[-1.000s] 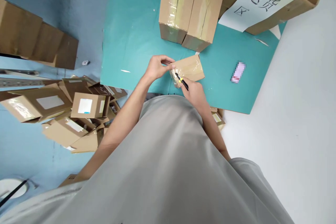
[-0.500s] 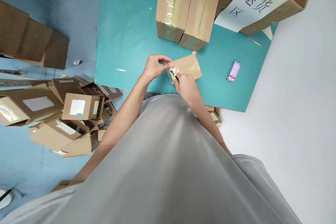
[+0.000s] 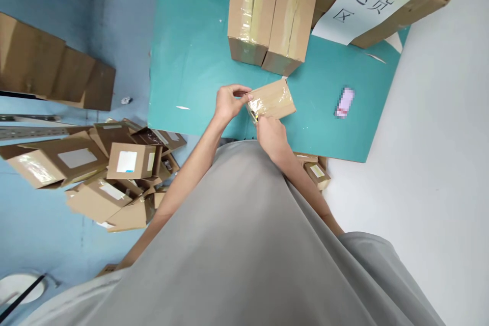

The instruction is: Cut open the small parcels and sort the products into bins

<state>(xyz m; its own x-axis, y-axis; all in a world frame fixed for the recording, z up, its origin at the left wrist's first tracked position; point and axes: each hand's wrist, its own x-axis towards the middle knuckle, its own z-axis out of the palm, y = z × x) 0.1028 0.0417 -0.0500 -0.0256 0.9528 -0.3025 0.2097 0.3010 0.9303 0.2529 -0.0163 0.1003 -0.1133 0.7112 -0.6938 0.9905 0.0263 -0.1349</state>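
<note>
A small taped cardboard box [image 3: 274,100] lies tilted at the near part of the teal table top [image 3: 194,66]. My left hand [image 3: 228,104] grips its left corner, thumb on top and fingers bent around the edge. My right hand [image 3: 272,136] is closed around a box cutter [image 3: 256,117] with black and yellow parts. The cutter is at the box's near left end, by the shiny clear tape. My fist hides most of its handle, and the blade tip is too small to make out.
Two taped cartons [image 3: 252,15] stand at the back beside a large box with a paper sign [image 3: 369,2]. A pink, blurred-out item [image 3: 345,102] lies to the right. Opened boxes [image 3: 130,160] are heaped on the floor at left, below brown cartons [image 3: 49,63].
My right hand and the cutter have moved slightly toward me, down along the box's left end. My left hand keeps its grip. The whole view has shifted a little.
</note>
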